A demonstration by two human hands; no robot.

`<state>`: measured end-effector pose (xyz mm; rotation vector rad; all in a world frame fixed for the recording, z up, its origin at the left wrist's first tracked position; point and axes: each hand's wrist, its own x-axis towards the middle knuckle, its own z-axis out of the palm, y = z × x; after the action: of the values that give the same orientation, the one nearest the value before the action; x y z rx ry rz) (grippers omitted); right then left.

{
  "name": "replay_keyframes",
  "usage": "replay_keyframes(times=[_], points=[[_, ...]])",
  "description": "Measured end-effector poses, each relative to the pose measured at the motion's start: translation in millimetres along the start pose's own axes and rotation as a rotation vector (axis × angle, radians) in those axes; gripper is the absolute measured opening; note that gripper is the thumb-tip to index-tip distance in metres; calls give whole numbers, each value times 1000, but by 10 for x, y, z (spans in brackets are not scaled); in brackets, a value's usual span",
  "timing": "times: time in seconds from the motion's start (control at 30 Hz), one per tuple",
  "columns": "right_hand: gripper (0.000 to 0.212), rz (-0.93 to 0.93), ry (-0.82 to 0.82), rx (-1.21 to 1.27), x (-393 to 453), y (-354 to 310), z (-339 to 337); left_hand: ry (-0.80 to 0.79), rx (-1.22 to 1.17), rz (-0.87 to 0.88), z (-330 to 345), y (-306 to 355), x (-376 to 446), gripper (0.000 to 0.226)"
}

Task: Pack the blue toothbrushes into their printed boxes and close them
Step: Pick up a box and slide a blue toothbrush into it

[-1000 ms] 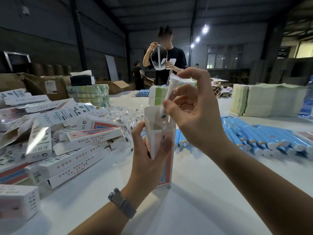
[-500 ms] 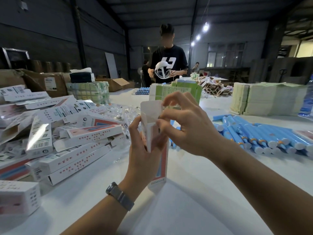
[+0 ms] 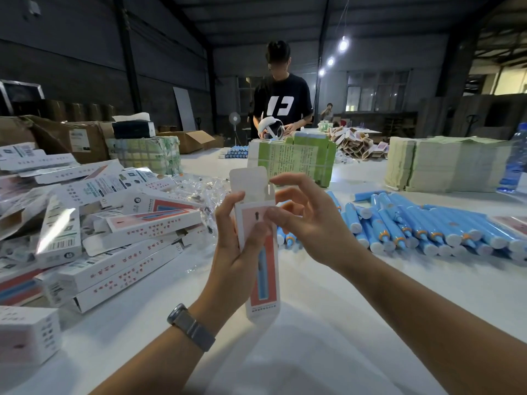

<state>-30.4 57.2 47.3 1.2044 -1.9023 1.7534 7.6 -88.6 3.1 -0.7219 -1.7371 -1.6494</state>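
Observation:
My left hand (image 3: 238,246) grips an upright printed box (image 3: 263,283), white with a pink panel and a blue toothbrush picture. Its top flap (image 3: 248,183) stands open. My right hand (image 3: 308,220) is at the box's top right, thumb on the front panel and forefinger touching the flap's edge; the other fingers are spread. What is inside the box is hidden. Several blue toothbrushes (image 3: 422,226) lie in rows on the table to the right. A heap of printed boxes (image 3: 114,232) lies to the left.
A white table (image 3: 313,352) carries everything. Clear plastic wrappers (image 3: 199,192) lie behind the heap. A green-printed stack (image 3: 296,161) and a pale stack (image 3: 439,163) stand further back. A person in a black shirt (image 3: 282,106) stands across the table. A water bottle (image 3: 516,163) is far right.
My right hand pushed a wrapped piece down into the open box top, then came down from above the box to its upper edge. The box tilted upright and nearer to me.

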Motion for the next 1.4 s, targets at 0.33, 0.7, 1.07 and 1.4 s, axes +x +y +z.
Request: replay_keyframes(times=[0.33,0.7,1.07,1.4], points=[[13,21,-48,-88,-9,-44,4,-23,-18,8,-7,17,1,36],[43,-35,13,33,39,-161,-26,-64,-79,-65,-28,38,11,55],[7,-49,-33,-120,54,-256,-17,-109,19,-1,-2,54,1,39],[14,-69,-41,-184,61,-254,-25,-121,-4,8,-4,51,5,49]])
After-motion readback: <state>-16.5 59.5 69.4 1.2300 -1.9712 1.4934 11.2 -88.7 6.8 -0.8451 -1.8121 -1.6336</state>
